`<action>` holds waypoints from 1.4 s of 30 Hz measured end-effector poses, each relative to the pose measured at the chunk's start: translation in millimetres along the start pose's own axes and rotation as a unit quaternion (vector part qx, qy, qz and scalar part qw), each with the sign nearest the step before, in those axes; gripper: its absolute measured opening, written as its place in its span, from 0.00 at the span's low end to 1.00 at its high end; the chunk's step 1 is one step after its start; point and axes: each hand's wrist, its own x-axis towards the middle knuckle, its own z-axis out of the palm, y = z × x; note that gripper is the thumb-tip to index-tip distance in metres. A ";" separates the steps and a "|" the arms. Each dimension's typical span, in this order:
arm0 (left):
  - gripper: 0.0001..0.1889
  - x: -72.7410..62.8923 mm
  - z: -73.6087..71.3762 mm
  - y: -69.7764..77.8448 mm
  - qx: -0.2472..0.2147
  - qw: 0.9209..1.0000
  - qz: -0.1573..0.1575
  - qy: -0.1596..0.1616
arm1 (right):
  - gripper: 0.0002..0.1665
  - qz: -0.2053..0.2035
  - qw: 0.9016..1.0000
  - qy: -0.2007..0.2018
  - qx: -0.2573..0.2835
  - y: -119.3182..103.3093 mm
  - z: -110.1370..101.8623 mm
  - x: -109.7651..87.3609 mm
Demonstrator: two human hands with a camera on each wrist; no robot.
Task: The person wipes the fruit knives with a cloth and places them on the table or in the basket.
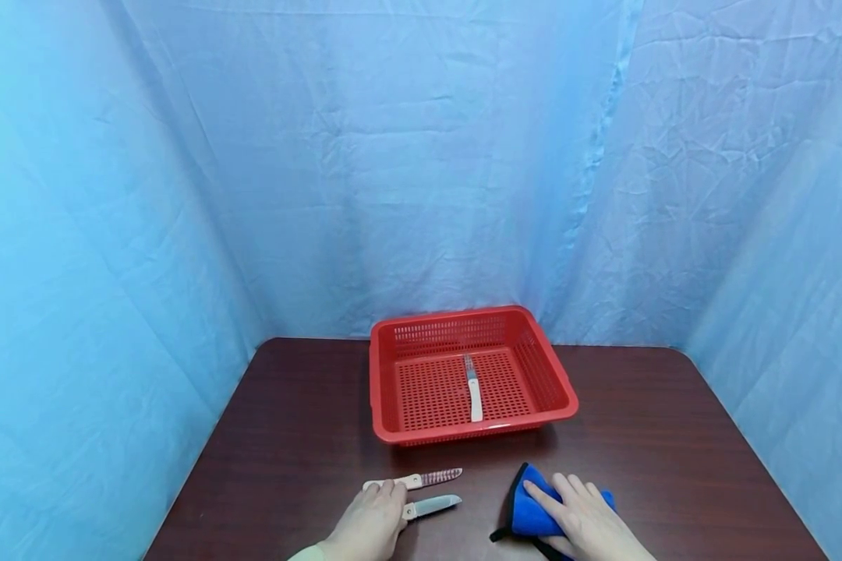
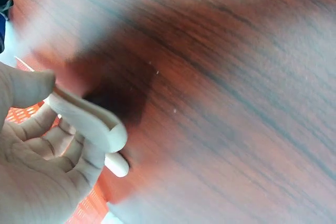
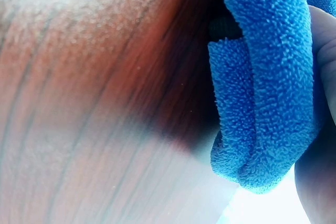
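Note:
My left hand (image 1: 369,520) grips the cream handle of a knife (image 1: 435,506), its smooth blade pointing right, close over the table. Seen from the left wrist, the thumb lies along one side of this handle (image 2: 89,121) and the fingers curl round the other. Just beyond it is a second cream-handled knife (image 1: 440,477) with red streaks across its blade; my fingers overlap its handle in the head view. Over on the right, my right hand (image 1: 581,516) holds a folded blue towel (image 1: 531,514) with black edging, thumb and fingers around its folds.
A red plastic basket (image 1: 473,435) with slotted walls stands behind the hands. In it lies another cream-handled knife (image 1: 475,397), handle toward me. The dark wooden table (image 1: 288,421) is bordered by blue curtains (image 1: 428,171) at the back and both sides.

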 end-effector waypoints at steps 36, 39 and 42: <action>0.09 36.8 -95.5 -6.1 0.043 0.983 0.075 0.161 | 0.45 -0.036 0.999 0.026 0.004 -2.7 -19.0 -4.2; 0.08 46.1 -104.8 -10.6 0.056 0.984 0.057 0.159 | 0.47 -0.042 0.998 0.044 0.000 -8.4 -26.5 -3.5; 0.08 54.4 -112.1 -14.2 0.068 0.984 0.043 0.159 | 0.50 -0.053 0.996 0.071 -0.005 -14.6 -35.4 -2.7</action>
